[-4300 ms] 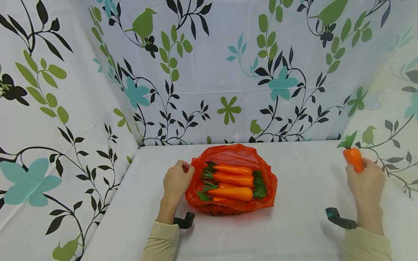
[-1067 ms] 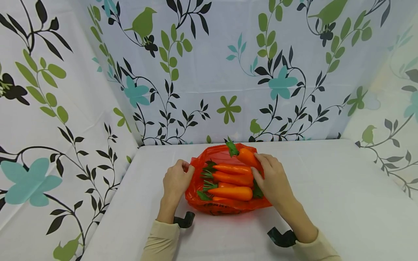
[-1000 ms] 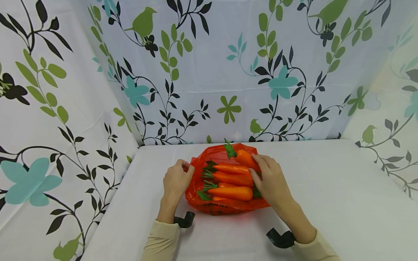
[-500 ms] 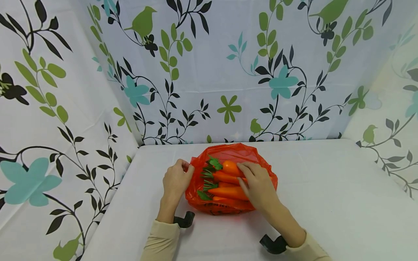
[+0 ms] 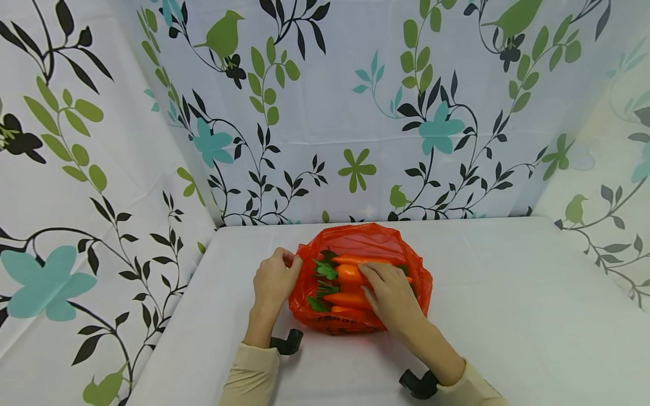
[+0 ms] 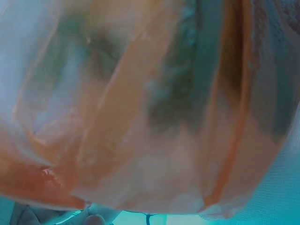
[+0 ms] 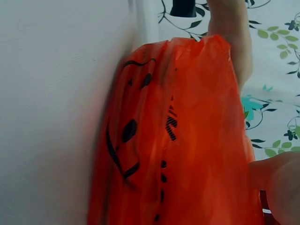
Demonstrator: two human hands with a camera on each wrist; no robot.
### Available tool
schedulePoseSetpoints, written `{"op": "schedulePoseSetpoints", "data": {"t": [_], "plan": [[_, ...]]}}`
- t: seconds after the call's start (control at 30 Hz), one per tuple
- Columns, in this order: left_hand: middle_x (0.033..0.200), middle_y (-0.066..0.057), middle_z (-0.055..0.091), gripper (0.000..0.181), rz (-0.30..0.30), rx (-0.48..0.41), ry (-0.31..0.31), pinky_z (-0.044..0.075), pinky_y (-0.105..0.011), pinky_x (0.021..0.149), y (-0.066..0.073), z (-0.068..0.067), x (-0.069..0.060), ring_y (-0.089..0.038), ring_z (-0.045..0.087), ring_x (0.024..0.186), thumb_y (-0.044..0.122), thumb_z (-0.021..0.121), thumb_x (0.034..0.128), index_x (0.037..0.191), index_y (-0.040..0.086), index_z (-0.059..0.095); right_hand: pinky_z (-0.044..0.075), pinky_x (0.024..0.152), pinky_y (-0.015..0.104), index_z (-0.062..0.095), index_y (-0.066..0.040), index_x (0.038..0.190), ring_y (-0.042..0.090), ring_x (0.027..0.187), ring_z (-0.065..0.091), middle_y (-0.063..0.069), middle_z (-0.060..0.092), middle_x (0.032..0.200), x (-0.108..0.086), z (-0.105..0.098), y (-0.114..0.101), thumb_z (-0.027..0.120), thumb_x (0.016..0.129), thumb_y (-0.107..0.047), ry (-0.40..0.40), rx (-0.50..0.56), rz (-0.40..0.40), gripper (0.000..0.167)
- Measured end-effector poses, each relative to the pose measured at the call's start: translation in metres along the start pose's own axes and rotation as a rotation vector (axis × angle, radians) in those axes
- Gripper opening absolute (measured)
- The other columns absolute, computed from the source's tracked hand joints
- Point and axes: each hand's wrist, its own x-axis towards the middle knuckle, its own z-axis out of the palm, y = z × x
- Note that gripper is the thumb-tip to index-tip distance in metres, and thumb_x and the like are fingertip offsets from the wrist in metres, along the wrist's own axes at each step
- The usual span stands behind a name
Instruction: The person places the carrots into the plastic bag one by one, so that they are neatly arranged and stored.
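A red plastic bag lies with its mouth spread wide on the white table. Inside it, several orange toy carrots with green tops lie side by side. My left hand pinches the bag's left rim. My right hand reaches in from the right and grips a thick carrot, its leafy top pointing left, on top of the others. Its far end is hidden under my fingers. In the left wrist view the bag covers nearly everything, blurred. The right wrist view shows the bag's black-printed side.
White cloth covers the table, which stretches out on both sides of the bag. A patterned curtain with leaves, birds and flowers hangs behind it and at both sides. A black wrist mount sits on my right forearm.
My right hand has brought the thick carrot from the far right over the bag, then down and nearer among the other carrots. My left hand has stayed on the rim.
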Motion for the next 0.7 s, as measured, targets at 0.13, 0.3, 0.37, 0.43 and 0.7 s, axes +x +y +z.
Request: {"op": "schedulePoseSetpoints", "data": {"t": [0.13,0.3,0.37,0.43,0.7], "plan": [[0.084,-0.008,0.072,0.028,0.008,-0.004,0.007,0.05,-0.033,0.058,0.0004,0.0001,-0.0008,-0.02,0.06,0.065,0.034,0.055,0.0937,0.097,0.009,0.067,0.053,0.095,0.047,0.067,-0.005,0.122,0.029,0.11,0.065,0.01,0.07,0.115,-0.0025,0.0035,0.0019,0.082,0.08,-0.011,-0.048,0.008,0.025,0.045],[0.084,-0.007,0.071,0.027,0.009,0.0,0.007,0.049,-0.033,0.058,0.0005,-0.0005,-0.0007,-0.021,0.059,0.065,0.033,0.054,0.0927,0.097,0.009,0.067,0.051,0.098,0.048,0.066,-0.007,0.124,0.028,0.112,0.064,0.008,0.07,0.117,-0.0048,0.0066,0.0039,0.08,0.083,-0.013,-0.118,0.017,0.056,0.044],[0.085,-0.008,0.071,0.027,0.009,0.002,0.004,0.05,-0.033,0.058,0.0005,-0.0009,-0.0004,-0.021,0.06,0.065,0.032,0.053,0.0921,0.098,0.009,0.067,0.051,0.099,0.048,0.066,-0.007,0.125,0.028,0.113,0.063,0.008,0.07,0.118,-0.0054,0.0074,0.0043,0.079,0.084,-0.014,-0.142,0.025,0.066,0.043],[0.086,-0.008,0.071,0.027,0.007,0.006,0.001,0.05,-0.034,0.059,0.0006,-0.0014,-0.0003,-0.021,0.06,0.066,0.031,0.053,0.0917,0.098,0.009,0.067,0.051,0.099,0.048,0.066,-0.006,0.125,0.028,0.113,0.063,0.007,0.07,0.118,-0.0061,0.0081,0.0048,0.078,0.084,-0.014,-0.158,0.032,0.073,0.043],[0.088,-0.008,0.072,0.027,-0.005,0.008,-0.015,0.052,-0.035,0.061,0.0006,-0.0014,0.0001,-0.021,0.06,0.067,0.032,0.053,0.0921,0.1,0.009,0.067,0.051,0.099,0.047,0.067,-0.007,0.124,0.027,0.114,0.062,0.007,0.069,0.119,-0.0076,0.0087,0.0054,0.078,0.085,-0.017,-0.183,0.024,0.079,0.042]]}}
